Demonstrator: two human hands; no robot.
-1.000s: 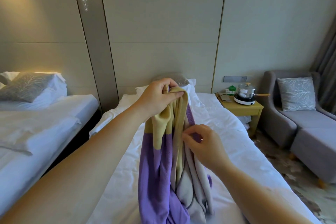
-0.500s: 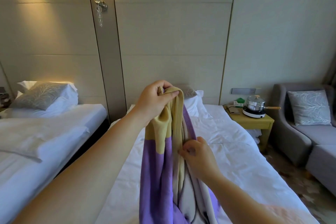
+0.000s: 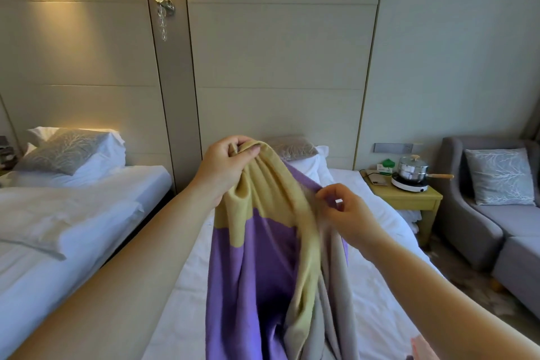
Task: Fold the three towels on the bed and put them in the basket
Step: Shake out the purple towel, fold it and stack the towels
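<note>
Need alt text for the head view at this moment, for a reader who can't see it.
Over a white bed, the left hand holds up a purple, yellow and grey towel by its bunched top while the right hand pinches its edge. A steel pot sits on the bedside table.

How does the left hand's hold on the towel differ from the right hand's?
The left hand is higher, bunching the top yellow end of the purple, yellow and grey towel in a closed fist. The right hand is lower and to the side, pinching an edge with its fingers. Both hold it above the white bed.
</note>
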